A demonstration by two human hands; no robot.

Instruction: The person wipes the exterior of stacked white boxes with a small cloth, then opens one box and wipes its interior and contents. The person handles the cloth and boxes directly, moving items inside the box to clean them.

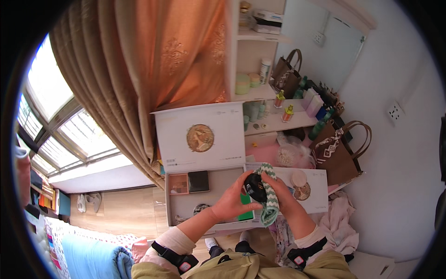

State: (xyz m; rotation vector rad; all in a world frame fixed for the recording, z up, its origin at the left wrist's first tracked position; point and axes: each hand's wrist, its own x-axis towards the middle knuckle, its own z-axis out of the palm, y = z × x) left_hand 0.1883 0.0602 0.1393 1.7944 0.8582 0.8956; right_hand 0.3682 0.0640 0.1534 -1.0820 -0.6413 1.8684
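A round black glossy compact case [255, 187] is held by my left hand [230, 201], its fingers around the left side. My right hand [278, 191] grips a green and white zigzag-patterned cloth [269, 209], which lies against the compact's right side. Both hands are above an open white box [169, 209]. Inside the box lie a palette with a pinkish frame [178, 183], a black square case [198, 181], a round patterned item [201, 208] and a green flat item [246, 207]. The raised lid [174, 139] bears a gold portrait medallion.
Right of the box, a white box lid or panel [317, 178] carries a round pale item [298, 178]. Beyond are a brown handbag [336, 157], a plastic bag [301, 155] and small bottles [287, 113] before a mirror. Crumpled pink fabric [339, 216] lies at the right.
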